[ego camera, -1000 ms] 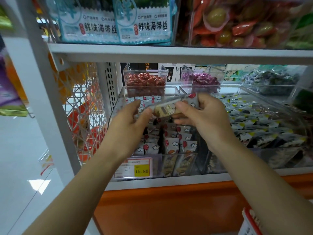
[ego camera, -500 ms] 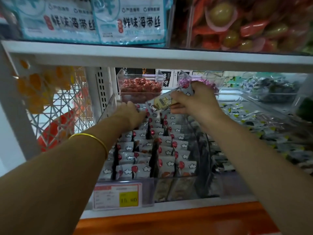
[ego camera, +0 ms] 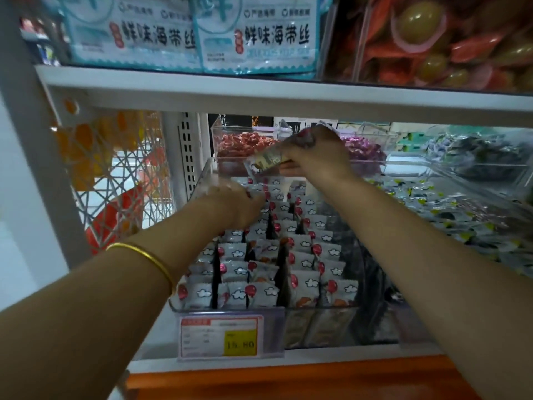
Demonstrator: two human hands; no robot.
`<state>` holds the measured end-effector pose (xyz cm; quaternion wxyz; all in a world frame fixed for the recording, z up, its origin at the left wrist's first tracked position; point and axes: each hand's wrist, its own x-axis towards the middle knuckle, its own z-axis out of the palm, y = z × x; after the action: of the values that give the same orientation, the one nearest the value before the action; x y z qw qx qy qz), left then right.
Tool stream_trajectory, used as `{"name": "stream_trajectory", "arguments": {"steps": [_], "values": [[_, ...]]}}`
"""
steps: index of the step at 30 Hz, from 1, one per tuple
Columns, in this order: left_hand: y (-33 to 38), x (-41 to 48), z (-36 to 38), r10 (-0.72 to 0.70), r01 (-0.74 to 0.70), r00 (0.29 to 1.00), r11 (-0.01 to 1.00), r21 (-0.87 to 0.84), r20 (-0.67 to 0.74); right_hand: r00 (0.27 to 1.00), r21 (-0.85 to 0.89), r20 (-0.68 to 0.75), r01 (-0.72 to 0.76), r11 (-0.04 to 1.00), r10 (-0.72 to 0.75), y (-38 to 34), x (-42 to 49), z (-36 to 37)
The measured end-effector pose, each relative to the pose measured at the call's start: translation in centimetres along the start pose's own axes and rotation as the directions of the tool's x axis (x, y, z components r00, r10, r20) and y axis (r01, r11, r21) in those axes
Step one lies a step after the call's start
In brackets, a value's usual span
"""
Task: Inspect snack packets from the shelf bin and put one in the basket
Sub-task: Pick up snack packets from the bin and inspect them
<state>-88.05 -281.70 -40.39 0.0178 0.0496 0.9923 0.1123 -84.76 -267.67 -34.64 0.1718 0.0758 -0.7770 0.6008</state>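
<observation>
One snack packet held above shelf bin
Right hand grip pinches its end; left hand low among the rows, grip blurred, cannot tell. Judged light, crinkly, slippery: take by sealed edge

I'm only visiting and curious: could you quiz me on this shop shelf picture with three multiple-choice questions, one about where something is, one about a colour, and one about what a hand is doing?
1. Where is the packet that the right hand has?
A. above the back of the clear bin
B. lying on the top shelf
C. on the floor

2. What colour is the bangle?
A. silver
B. gold
C. black

3. What is the right hand doing?
A. hanging empty
B. pressing the price label
C. pinching a packet

Answers: 1 A, the packet is held over the bin's rear rows. 2 B, the band shines yellow gold. 3 C, its fingers close on the packet's end.
</observation>
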Motion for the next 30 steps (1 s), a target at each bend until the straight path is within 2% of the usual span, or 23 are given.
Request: {"name": "stream_trajectory", "arguments": {"steps": [1,3,8,11,14,16,18,19,22,23,24,27,30], "values": [[0.0,-0.4,-0.1,-0.017,0.017,1.000,1.000,0.021,0.009,1.000,-0.012,-0.009,0.012,1.000,-0.012,-0.1,0.8,0.9],[0.0,-1.2,-0.2,-0.054,0.051,0.997,0.997,0.063,0.055,0.997,-0.160,-0.015,0.072,0.985,-0.076,0.1,2.4,2.8],[0.7,-3.4,-0.5,-0.016,0.016,1.000,0.995,0.099,0.002,0.972,-0.460,0.127,0.233,0.857,-0.196,1.3,4.9,6.4],[0.8,-4.9,-1.4,0.052,-0.075,0.996,0.936,0.344,0.074,0.962,-0.561,0.202,0.267,0.784,-0.183,2.1,5.7,7.8],[0.1,-6.7,-2.7,0.106,-0.092,0.994,0.794,0.601,0.012,0.950,-0.600,0.263,0.296,0.743,-0.166,2.9,5.8,8.6],[-0.9,-7.7,-3.0,0.090,-0.071,0.996,0.738,0.671,0.007,0.943,-0.593,0.290,0.310,0.743,-0.161,3.4,5.8,9.1],[-1.8,-8.6,-3.1,0.066,-0.058,0.998,0.749,0.660,0.013,0.938,-0.635,0.316,0.318,0.704,-0.138,3.9,5.7,9.6],[-2.1,-8.9,-3.1,0.070,-0.059,0.998,0.770,0.635,0.009,0.932,-0.682,0.345,0.329,0.653,-0.109,4.1,5.8,9.8],[-2.6,-9.3,-3.0,0.108,-0.082,0.994,0.841,0.534,-0.017,0.897,-0.820,0.441,0.396,0.413,0.017,4.4,5.5,10.2],[-2.7,-9.4,-2.9,0.118,-0.091,0.993,0.861,0.500,-0.022,0.894,-0.823,0.447,0.403,0.401,0.020,4.3,5.5,10.2],[-2.8,-9.4,-2.9,0.127,-0.099,0.991,0.877,0.469,-0.028,0.900,-0.804,0.436,0.393,0.446,-0.008,4.1,5.4,9.9],[-3.1,-9.5,-2.8,0.155,-0.125,0.986,0.925,0.359,-0.056,0.944,-0.662,0.309,0.300,0.687,-0.114,2.8,4.5,8.4],[-3.1,-10.1,-2.8,0.186,-0.155,0.974,0.965,0.214,-0.133,0.949,-0.508,0.294,0.258,0.822,-0.117,1.5,1.9,6.4]]}}
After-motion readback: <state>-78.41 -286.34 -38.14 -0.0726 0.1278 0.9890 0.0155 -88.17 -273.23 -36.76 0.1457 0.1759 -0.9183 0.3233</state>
